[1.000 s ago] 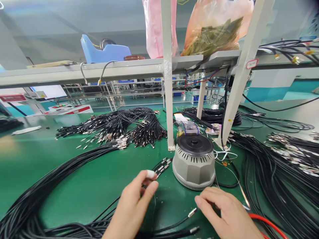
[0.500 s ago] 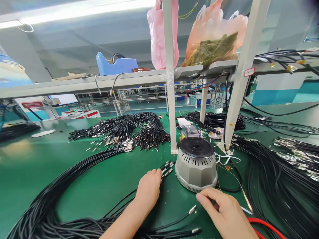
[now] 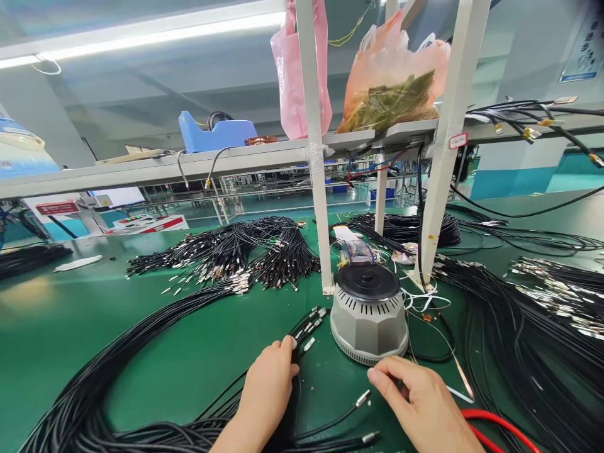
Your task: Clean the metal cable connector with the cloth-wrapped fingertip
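Note:
My left hand (image 3: 268,380) is closed around black cables (image 3: 298,326) on the green table; their metal-tipped ends stick out past the fingers. A single silver connector (image 3: 309,344) shows just beside its thumb. My right hand (image 3: 419,399) has thumb and forefinger pinched together at the base of a grey faceted device (image 3: 370,330) with vent slots and a round black top. Whether anything sits in that pinch is too small to make out. Between the hands, a loose cable end with a metal connector (image 3: 363,398) points up and right.
A long curved bundle of black cables (image 3: 141,333) runs along the left. More cable heaps lie behind (image 3: 283,248) and at the right (image 3: 514,327). White posts (image 3: 321,207) carry a shelf with bags and a blue bin (image 3: 219,135). A red cord (image 3: 500,421) lies at lower right.
My left hand has drawn back a little toward me and left, baring more of the cable ends. My right hand stays pinched by the grey device. The view has shifted slightly.

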The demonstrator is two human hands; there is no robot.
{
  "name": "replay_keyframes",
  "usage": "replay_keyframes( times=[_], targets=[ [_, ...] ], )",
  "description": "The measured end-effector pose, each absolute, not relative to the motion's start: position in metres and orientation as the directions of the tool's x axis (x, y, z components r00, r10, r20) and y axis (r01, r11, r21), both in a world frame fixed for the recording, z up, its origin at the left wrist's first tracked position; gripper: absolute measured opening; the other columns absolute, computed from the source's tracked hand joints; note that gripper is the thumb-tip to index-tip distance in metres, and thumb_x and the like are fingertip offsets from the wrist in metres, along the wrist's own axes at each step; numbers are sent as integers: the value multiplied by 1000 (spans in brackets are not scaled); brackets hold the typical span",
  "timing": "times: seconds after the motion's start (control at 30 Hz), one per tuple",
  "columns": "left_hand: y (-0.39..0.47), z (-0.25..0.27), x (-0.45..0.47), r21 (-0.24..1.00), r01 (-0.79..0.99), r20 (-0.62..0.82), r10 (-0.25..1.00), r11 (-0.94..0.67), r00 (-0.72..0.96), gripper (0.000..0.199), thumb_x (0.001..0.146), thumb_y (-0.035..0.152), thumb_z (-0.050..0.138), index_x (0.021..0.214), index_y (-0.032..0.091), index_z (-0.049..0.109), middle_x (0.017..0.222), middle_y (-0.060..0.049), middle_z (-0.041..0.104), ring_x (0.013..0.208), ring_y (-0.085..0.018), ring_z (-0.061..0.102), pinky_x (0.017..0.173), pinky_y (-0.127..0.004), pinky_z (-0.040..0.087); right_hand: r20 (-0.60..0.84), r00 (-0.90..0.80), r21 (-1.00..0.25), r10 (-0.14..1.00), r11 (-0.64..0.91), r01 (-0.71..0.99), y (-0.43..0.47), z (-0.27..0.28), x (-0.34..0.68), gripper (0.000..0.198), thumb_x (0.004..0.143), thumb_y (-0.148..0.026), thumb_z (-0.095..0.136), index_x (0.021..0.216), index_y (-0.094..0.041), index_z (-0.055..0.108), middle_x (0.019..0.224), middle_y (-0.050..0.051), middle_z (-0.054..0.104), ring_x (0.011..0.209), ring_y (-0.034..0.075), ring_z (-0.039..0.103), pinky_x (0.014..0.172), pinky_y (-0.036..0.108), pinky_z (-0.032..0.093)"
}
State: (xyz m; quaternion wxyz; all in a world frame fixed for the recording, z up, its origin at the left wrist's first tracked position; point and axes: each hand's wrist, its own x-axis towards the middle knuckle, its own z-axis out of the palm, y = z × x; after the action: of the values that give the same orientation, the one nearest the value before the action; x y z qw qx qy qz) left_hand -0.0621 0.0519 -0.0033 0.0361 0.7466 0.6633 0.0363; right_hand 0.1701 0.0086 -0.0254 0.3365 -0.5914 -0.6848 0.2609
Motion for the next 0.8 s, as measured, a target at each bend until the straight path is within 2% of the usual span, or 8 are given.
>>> replay_keyframes(
  times=[0.13,0.23,0.3,0.37,0.53,0.67,0.73,0.8],
  targets=[
    [43,-3,-68,336,918,25,977,-209,214,17,87,4,51,97,18,54,85,1,68,79,-16,63,71,-25,45,144,-78,-782,986,162,601,8,-25,169,47,94,-56,35,71,-20,55,72,2,59,69,19,53,63,28,36],
    [27,-6,-68,433,853,105,956,-291,272,13,90,9,50,92,22,49,87,5,66,80,-11,62,74,-21,45,116,-95,-823,989,150,548,7,-24,165,42,95,-52,36,85,-22,64,83,2,68,79,19,61,70,27,41],
    [18,-9,-67,448,829,169,942,-334,289,11,91,12,51,87,22,49,86,4,66,80,-13,61,74,-22,45,95,-110,-848,989,138,512,6,-24,161,41,96,-51,37,96,-24,67,89,1,72,84,19,64,76,26,43],
    [14,-13,-67,450,806,232,922,-385,311,11,90,13,52,84,22,49,83,4,65,76,-13,61,71,-23,45,79,-128,-865,989,132,484,6,-24,157,43,96,-52,35,99,-24,68,90,1,72,84,19,65,76,26,44],
    [11,-20,-65,440,749,346,863,-496,368,13,86,15,59,83,23,49,77,7,65,68,-10,61,66,-18,47,57,-151,-869,987,123,478,7,-21,150,47,95,-57,36,82,-20,63,77,1,65,74,18,58,66,25,39],
    [12,-16,-53,417,692,505,784,-589,362,17,83,11,59,78,23,46,70,7,62,60,-10,58,59,-19,46,35,-84,-862,996,73,501,8,-19,151,49,94,-57,34,74,-18,55,69,0,54,67,16,48,61,26,32],
    [13,-11,-47,414,669,520,764,-617,382,17,82,10,57,77,22,47,69,6,61,58,-12,58,57,-20,46,26,-57,-861,998,51,506,9,-19,153,50,94,-58,33,71,-18,51,69,0,51,67,16,46,61,26,31],
    [15,-7,-41,472,644,450,793,-602,412,12,85,11,56,81,22,51,73,4,64,62,-12,60,60,-20,49,23,-51,-854,998,46,518,9,-20,156,49,93,-58,34,68,-18,47,67,-1,48,67,16,44,61,26,30]
  ],
)
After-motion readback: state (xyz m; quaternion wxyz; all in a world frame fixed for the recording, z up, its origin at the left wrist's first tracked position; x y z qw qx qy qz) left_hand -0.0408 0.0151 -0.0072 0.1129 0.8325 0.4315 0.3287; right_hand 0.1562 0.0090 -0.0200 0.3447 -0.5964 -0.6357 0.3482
